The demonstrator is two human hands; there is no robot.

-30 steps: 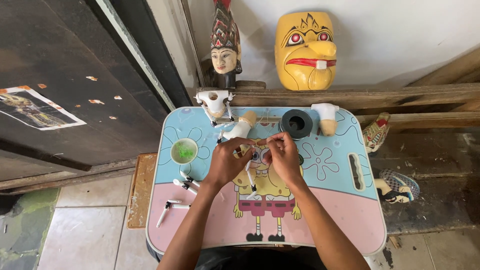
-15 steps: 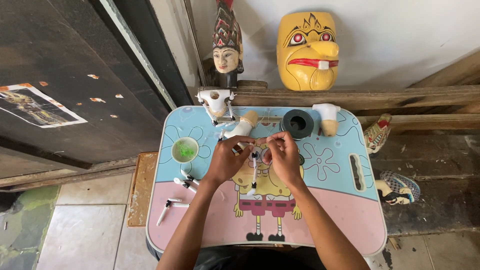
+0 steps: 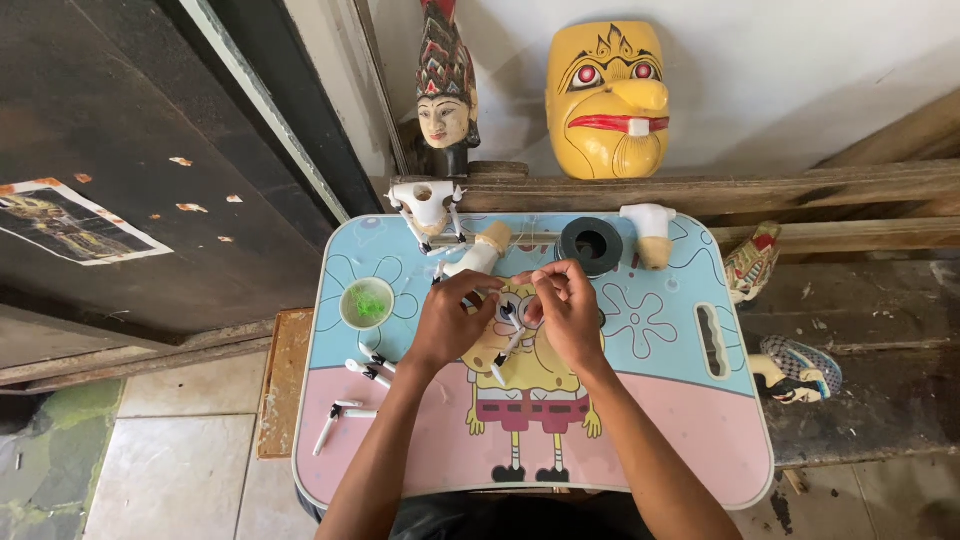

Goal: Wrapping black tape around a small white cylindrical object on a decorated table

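Over the middle of the small table [image 3: 680,440] we see both hands close together, fingertips nearly touching. Left hand [image 3: 447,322] is curled, thumb and fingers pinched toward the right hand; what it grips is too small to tell. Right hand [image 3: 566,312] is also curled tight, fingers pinched on the top of a thin white stick piece [image 3: 505,350] that hangs down and slants toward the near left, its tip just above the tabletop.

Just beyond the hands, a white puppet arm part with a tan end [image 3: 478,256] lies on the table, touching or just beside the left fingers. Far right of it sits a black tape roll [image 3: 590,245], and right of that a white and tan block piece [image 3: 650,232]. At the far left edge stands a white puppet torso [image 3: 426,205].

Left of the left hand is a small cup with green stuff [image 3: 367,302]. Near it, further toward us, lie several small white limb pieces [image 3: 370,368], and another white jointed piece [image 3: 335,418] near the left edge.

The tabletop is light blue on the far half, pink on the near half, with a yellow cartoon figure printed in the middle and a slot handle [image 3: 709,341] on the right.

Behind the table, on a wooden ledge [image 3: 800,185], a yellow carved mask [image 3: 608,95] leans on the wall, with a painted puppet head [image 3: 445,95] to its left. Right of the table lie two painted carved pieces [image 3: 795,365].
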